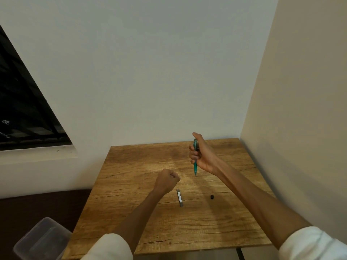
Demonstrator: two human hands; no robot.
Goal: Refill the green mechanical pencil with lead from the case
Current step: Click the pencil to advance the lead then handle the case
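My right hand (203, 154) grips the green plastic mechanical pencil (195, 158) upright, tip down, above the wooden surface (150, 222). My left hand (167, 180) is fisted; contents hidden. The slim grey lead case (179, 197) lies beside a small black cap (212, 196), so refilling seems underway.

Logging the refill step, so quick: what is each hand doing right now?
Left hand: closed in a fist; whether it holds anything cannot be told.
Right hand: closed around the green pencil, tip down.
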